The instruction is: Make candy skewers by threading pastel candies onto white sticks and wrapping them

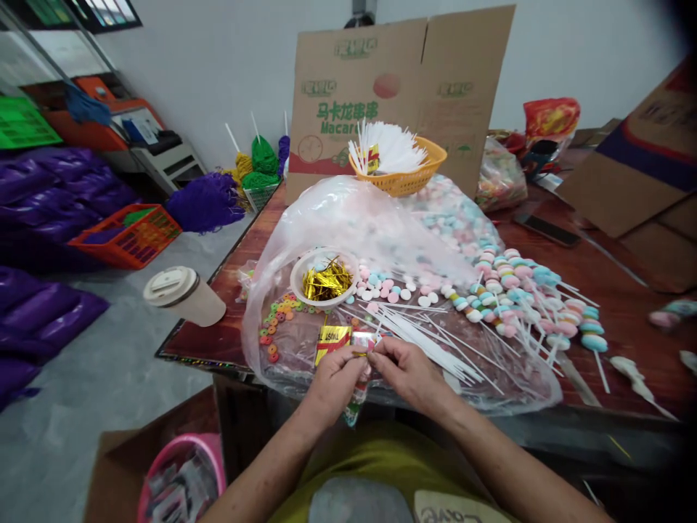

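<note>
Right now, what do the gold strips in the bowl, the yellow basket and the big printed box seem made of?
Gold strips: glossy with bright glints, perhaps metallic foil or coated plastic.
Yellow basket: probably plastic, its wall pierced with regular holes.
Box: apparently cardboard, matte brown, slit at the top.

A slim, glossy, green-and-red printed packet slants downward between the left hand and right hand, a thin gold tie pinched above its lower end.
</note>
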Demonstrator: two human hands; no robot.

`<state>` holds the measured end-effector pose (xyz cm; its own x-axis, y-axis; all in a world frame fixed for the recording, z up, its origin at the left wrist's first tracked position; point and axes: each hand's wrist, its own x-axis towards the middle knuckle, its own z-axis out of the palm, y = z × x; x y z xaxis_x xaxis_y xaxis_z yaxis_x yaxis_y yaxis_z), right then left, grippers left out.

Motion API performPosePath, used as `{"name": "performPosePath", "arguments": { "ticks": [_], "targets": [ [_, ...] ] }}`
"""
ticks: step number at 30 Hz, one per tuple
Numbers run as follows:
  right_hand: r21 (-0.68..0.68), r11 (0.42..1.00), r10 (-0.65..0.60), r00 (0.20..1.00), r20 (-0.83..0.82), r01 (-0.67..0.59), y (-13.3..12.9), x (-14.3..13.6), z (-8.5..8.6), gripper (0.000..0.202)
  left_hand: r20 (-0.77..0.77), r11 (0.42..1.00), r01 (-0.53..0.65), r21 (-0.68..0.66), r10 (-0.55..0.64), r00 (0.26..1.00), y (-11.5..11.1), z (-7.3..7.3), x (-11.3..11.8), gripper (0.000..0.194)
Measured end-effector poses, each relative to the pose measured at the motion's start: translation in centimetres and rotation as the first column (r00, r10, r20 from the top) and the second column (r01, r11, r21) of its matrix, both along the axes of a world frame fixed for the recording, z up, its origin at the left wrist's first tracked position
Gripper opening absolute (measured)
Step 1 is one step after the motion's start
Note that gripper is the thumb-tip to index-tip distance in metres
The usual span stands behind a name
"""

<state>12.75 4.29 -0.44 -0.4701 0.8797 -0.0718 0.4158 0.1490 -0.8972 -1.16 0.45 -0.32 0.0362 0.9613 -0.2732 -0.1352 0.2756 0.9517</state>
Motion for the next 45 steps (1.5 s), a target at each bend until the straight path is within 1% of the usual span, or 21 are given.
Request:
{"name": "performPosePath", "arguments": {
  "ticks": [2,4,7,11,15,18,20,22,24,27,28,30,32,33,34,35,37,38,39,42,45],
  "targets": [
    [0.073,0.997,-0.042,0.998,0.043,0.039,-0.4,0.1,-0.2,0.025,-0.055,0.997,0.046,0.053,-0.043,0.998,-0.4,0.2,0.0,0.017],
    [0.112,0.989,-0.100,0.994,0.050,0.094,-0.8,0.1,-0.5,0.023,-0.006,0.997,0.003,0.071,-0.002,1.000,-0.7,0.1,0.0,0.023],
    [-0.049,0.989,-0.142,0.986,-0.088,0.138,-1.2,0.2,-0.9,0.021,0.246,0.997,-0.068,-0.031,0.073,0.966,-0.8,-0.5,0.1,0.026],
    [-0.180,0.969,0.114,0.952,-0.283,-0.170,-1.1,1.4,0.0,0.028,0.482,0.973,0.075,-0.219,0.041,0.875,-1.2,-1.2,0.1,0.027],
    [-0.220,0.877,0.357,0.886,-0.297,-0.427,-1.0,2.3,1.3,0.030,0.617,0.923,0.282,-0.261,-0.065,0.784,-1.6,-1.6,0.4,0.041],
    [-0.124,0.948,0.252,0.928,-0.275,-0.294,-1.3,1.8,1.0,0.029,0.637,0.952,0.214,-0.217,-0.028,0.771,-1.3,-1.4,0.7,0.043],
    [0.115,0.986,0.136,0.976,-0.173,-0.117,-1.6,1.3,0.7,0.029,0.608,0.974,0.084,-0.210,0.063,0.791,-0.9,-0.9,0.7,0.041],
    [0.428,0.900,0.102,0.995,-0.022,-0.083,-1.7,1.0,0.8,0.026,0.544,0.983,-0.032,-0.180,0.127,0.829,-0.5,-0.3,0.8,0.043],
    [0.675,0.722,0.085,0.988,0.127,-0.149,-1.5,1.0,1.4,0.024,0.425,0.984,-0.148,-0.094,0.175,0.888,-0.2,0.4,0.8,0.047],
    [0.855,0.503,-0.080,0.978,0.192,-0.127,-1.2,1.4,2.7,0.024,0.212,0.957,-0.286,0.040,0.272,0.939,0.1,1.4,0.7,0.064],
    [0.885,0.456,-0.135,0.975,0.177,-0.097,-1.3,1.4,3.0,0.024,0.187,0.966,-0.259,0.007,0.253,0.949,0.2,1.8,0.5,0.068],
    [0.910,0.400,-0.134,0.976,0.171,-0.105,-1.6,1.4,3.0,0.024,0.269,0.985,-0.067,-0.160,0.109,0.957,0.5,2.9,-0.3,0.069],
    [0.876,0.450,-0.032,0.977,0.209,-0.173,-2.0,1.2,2.5,0.023,0.443,0.976,0.076,-0.203,0.023,0.896,0.7,4.1,-1.6,0.074],
    [0.827,0.535,-0.001,0.979,0.204,-0.172,-2.0,1.1,2.3,0.022,0.511,0.988,0.058,-0.146,0.026,0.859,0.7,4.6,-2.4,0.076],
    [0.753,0.648,-0.016,0.986,0.167,-0.117,-2.1,1.0,2.1,0.022,0.544,0.998,-0.051,-0.038,0.063,0.837,0.7,5.0,-3.2,0.075],
    [0.655,0.756,-0.082,0.991,0.107,-0.008,-2.0,0.9,2.0,0.022,0.540,0.999,-0.039,0.015,0.025,0.842,0.7,5.1,-3.8,0.077],
    [0.452,0.873,-0.203,0.979,-0.006,0.184,-2.1,0.7,2.1,0.023,0.450,0.980,0.196,-0.016,-0.168,0.877,0.5,4.9,-4.1,0.088],
    [0.372,0.906,-0.196,0.979,-0.049,0.200,-2.3,0.6,2.2,0.023,0.400,0.927,0.365,-0.085,-0.304,0.865,0.5,4.6,-3.8,0.088],
    [0.293,0.944,-0.132,0.987,-0.088,0.153,-2.5,0.3,2.3,0.023,0.358,0.919,0.384,-0.093,-0.329,0.874,0.4,4.2,-3.3,0.081],
    [0.010,0.999,0.038,0.970,-0.239,-0.037,-3.1,-0.5,2.4,0.023,0.371,0.970,0.238,-0.047,-0.204,0.906,0.4,3.5,-1.2,0.072],
    [-0.079,0.994,-0.104,0.929,-0.355,0.082,-3.0,-0.8,2.7,0.024,0.298,0.995,-0.075,0.068,0.051,0.953,0.3,3.1,-0.2,0.055]
  ]
}}
